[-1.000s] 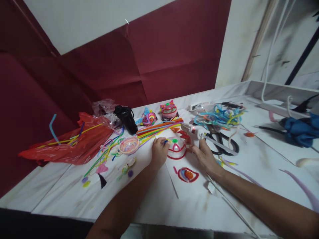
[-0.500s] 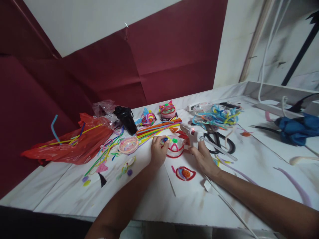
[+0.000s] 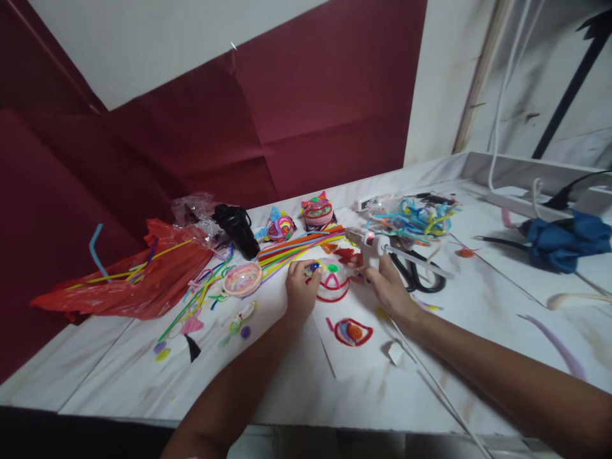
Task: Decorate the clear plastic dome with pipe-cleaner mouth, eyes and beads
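My left hand is closed on the left side of a clear plastic bowl, edged with red pipe cleaner and bearing a pink triangle and a green spot. A dark blue piece shows by its thumb and fingers. In my right hand is a white hot glue gun, its nozzle aimed up and left, with a clear glue stick out of its back. The right fingertips reach close to the bowl's right side; whether they touch it I cannot tell. Below lies a red-edged eye-shaped piece with an orange coil.
Loose pipe cleaners lie behind my hands, near two finished colourful pieces. Black scissors lie beside the glue gun. A pink-rimmed bowl, black bottle and red plastic bag are leftward. The gun's cord runs toward the front edge.
The whole view has shifted slightly. My hands keep nearly the same places at the bowl, and the glue gun stays in my right hand.
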Action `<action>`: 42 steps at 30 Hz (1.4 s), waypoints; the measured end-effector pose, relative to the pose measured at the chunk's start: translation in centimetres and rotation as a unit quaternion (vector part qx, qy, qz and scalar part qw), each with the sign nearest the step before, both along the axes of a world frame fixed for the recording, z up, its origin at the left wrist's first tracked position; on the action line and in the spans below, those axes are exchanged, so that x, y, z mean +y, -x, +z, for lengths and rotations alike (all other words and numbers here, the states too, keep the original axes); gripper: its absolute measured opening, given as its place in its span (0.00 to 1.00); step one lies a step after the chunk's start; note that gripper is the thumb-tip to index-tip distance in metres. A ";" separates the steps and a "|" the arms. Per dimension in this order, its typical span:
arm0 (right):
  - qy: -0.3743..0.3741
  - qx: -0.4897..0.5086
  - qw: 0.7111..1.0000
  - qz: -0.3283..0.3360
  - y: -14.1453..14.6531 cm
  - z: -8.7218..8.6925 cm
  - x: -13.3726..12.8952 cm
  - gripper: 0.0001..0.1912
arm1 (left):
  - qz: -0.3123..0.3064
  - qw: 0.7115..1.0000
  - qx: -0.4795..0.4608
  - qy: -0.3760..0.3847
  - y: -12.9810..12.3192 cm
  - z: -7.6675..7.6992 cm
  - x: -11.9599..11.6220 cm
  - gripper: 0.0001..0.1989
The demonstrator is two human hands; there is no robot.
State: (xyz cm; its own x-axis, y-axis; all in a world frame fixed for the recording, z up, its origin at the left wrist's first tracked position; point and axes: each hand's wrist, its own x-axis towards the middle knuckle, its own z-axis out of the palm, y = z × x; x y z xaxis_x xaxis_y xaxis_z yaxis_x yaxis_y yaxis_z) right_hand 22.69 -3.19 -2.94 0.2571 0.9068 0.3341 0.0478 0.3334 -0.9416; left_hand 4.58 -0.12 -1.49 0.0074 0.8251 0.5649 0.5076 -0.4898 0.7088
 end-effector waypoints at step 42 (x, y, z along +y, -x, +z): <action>0.028 0.093 0.994 0.050 0.8 1.6 -2.6 0.17 | -0.060 0.974 0.134 -0.175 2.7 -0.2 -2.8 0.17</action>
State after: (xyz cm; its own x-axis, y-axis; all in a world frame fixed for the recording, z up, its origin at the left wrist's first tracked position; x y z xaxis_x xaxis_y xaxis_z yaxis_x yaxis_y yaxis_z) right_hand 21.85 -5.77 -1.30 0.2171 0.9468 0.2375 -0.1586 0.2742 -0.9485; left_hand 1.86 -2.93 -1.68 0.2773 0.5659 0.7764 0.5751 -0.7451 0.3377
